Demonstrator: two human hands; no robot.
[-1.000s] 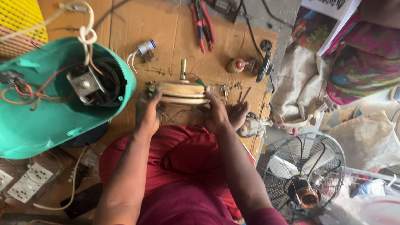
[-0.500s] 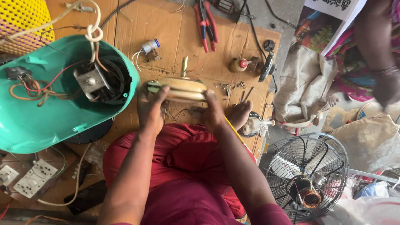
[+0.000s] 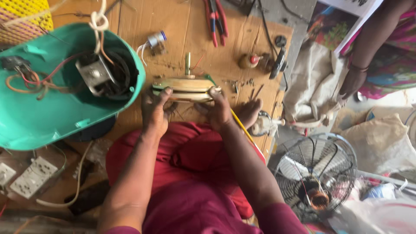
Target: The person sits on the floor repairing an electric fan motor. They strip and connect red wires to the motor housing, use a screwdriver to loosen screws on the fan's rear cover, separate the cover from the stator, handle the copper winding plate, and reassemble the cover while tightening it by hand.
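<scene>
left side: the big green plastic shell (image 3: 39, 117) blocks the way.
far side: bare brown board bench (image 3: 173, 19) is open up to the red-handled pliers (image 3: 215, 19).
right side: small screws (image 3: 245, 84) and a bare foot (image 3: 250, 112) crowd it.

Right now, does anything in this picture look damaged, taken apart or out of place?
Yes. The green housing lies tipped and open, its wires spilling loose. Both the left hand and the right hand grip a bare motor part, with small screws scattered on the cardboard.
</scene>
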